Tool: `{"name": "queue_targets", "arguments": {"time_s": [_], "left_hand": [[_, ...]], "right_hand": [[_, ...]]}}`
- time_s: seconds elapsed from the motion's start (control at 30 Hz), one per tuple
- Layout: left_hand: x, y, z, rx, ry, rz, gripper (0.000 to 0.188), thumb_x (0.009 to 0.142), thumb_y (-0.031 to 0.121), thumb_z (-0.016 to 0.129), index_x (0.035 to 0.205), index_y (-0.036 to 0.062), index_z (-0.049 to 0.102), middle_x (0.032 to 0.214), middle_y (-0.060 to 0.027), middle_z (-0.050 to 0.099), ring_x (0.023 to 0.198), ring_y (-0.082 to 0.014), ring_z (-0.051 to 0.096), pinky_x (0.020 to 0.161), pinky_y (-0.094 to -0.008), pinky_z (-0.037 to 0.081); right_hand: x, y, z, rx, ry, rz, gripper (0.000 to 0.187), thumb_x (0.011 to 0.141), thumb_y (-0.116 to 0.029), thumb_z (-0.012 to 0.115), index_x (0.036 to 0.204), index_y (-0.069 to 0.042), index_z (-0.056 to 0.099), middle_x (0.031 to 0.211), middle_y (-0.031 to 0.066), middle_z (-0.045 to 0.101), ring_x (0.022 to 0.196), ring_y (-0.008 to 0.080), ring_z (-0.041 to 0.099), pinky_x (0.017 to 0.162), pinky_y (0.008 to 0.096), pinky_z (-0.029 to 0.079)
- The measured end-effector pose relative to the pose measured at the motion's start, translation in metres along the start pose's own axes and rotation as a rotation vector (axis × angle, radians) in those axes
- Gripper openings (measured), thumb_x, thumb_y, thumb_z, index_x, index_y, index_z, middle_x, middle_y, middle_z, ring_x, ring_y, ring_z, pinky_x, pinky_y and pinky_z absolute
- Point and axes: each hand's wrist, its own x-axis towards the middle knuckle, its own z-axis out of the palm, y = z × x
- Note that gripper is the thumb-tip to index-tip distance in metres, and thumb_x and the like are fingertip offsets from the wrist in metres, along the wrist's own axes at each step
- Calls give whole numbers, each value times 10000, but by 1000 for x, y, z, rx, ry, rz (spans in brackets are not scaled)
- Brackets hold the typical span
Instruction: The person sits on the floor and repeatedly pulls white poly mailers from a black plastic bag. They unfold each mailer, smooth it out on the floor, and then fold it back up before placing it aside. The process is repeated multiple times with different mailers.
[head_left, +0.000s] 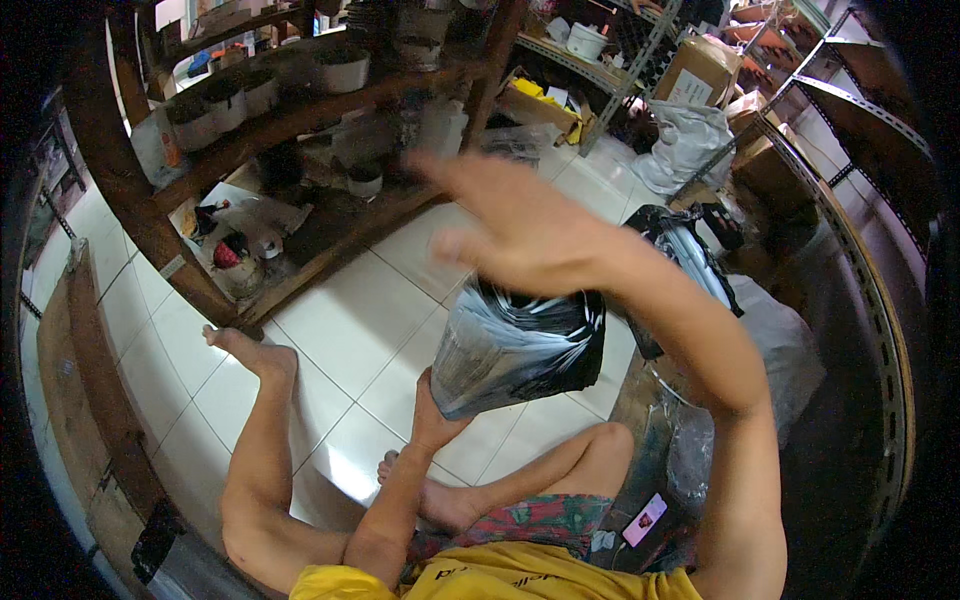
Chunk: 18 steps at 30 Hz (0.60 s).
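Note:
A thick bundle of black and pale grey plastic sheets or bags (515, 350) is held up over the floor before me. My left hand (437, 415) grips its lower left side; part of the fingers is hidden behind it. Above the bundle, my right hand (520, 225) reaches across to the left with its fingers stretched out, blurred by motion, and nothing shows in it. Whether its underside touches the bundle's top, I cannot tell. Another black and pale plastic bundle (690, 255) lies to the right, beyond my right forearm.
A dark wooden rack (330, 95) with several pots stands at the far left. Metal shelving (850, 190) curves along the right. A white sack (685, 145) and a cardboard box (700, 70) sit at the back right. A phone (645, 520) lies beside my right leg on the tiled floor's edge.

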Motion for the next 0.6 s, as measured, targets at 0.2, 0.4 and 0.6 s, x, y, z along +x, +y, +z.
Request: {"name": "queue_targets", "arguments": {"time_s": [0.2, 0.4, 0.6], "left_hand": [[-2, 1, 1, -18, 42, 72, 1036, 603, 288, 921, 1390, -87, 361, 1306, -244, 485, 1232, -371, 514, 1069, -427, 426], [-8, 0, 0, 61, 65, 53, 985, 607, 254, 912, 1374, -85, 395, 1308, -261, 508, 1240, -392, 517, 1060, -431, 430], [-6, 7, -9, 32, -14, -43, 937, 627, 224, 900, 1373, -66, 413, 1285, -254, 554, 1221, -382, 553, 1049, -422, 443]], "right_hand": [[13, -5, -17, 69, 72, 98, 905, 967, -649, 404, 1482, 94, 344, 1346, 360, 520, 1287, 487, 488, 1117, 497, 361], [-9, -2, 1, 61, -87, 54, 828, 991, -614, 385, 1466, 64, 379, 1397, 317, 504, 1302, 442, 491, 1138, 467, 350], [-67, 12, -47, 276, 87, 230, 536, 988, -367, 598, 1354, 21, 545, 1277, 230, 610, 1180, 360, 602, 983, 416, 494]]}}
